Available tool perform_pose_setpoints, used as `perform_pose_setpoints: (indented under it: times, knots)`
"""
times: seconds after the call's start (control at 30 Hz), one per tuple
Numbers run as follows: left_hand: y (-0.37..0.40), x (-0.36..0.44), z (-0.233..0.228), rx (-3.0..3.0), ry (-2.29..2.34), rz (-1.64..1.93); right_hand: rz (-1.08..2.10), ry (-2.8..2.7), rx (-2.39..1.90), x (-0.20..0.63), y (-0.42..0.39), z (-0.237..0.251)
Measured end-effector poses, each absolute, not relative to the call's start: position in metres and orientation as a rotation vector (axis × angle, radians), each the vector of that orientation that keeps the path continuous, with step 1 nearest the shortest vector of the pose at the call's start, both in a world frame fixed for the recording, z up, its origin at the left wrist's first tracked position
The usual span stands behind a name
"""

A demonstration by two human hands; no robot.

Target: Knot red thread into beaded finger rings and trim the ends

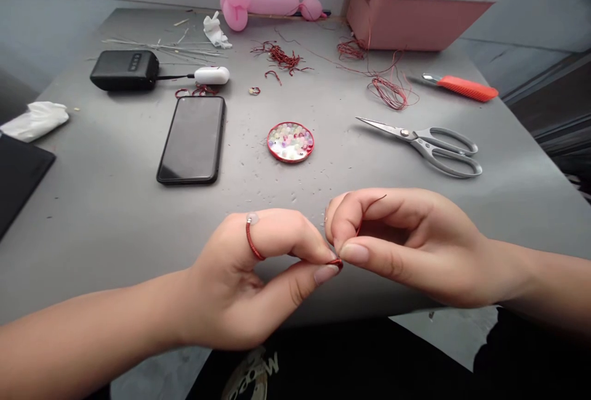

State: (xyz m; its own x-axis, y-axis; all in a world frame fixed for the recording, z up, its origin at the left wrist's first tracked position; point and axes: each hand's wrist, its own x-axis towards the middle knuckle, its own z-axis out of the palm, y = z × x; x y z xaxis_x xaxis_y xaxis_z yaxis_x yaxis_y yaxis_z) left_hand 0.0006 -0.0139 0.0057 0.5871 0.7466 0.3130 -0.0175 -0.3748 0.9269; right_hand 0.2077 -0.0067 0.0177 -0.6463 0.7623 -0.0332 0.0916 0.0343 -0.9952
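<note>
both forearms come in from the lower corners of the frame and meet at lower centre, bare to the wrists. the left hand (249, 277) lies palm inward, index finger curled forward and thumb stretched beneath it, their tips pressed together. the right hand (406, 246) faces it, thumb and bent forefinger pinched shut, fingertips touching the left hand's.

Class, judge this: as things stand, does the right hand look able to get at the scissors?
Probably yes: the scissors lie on bare table just beyond the right hand, nothing between. But its fingers pinch red wire.
</note>
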Motion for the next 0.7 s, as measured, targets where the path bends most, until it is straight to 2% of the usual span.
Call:
perform_pose_setpoints:
  times: [0.23,0.5,0.7]
  knots:
    - [-0.013,0.001,0.006,1.782,0.613,0.836,1.275,-2.037,-0.833,0.210,-0.012,0.021]
    - [-0.018,0.007,0.002,1.718,0.695,1.023,1.616,-1.740,-1.036,0.206,-0.008,0.019]
    - [-0.013,0.011,-0.001,1.150,0.953,0.939,1.166,-1.726,-0.939,0.199,-0.008,0.009]
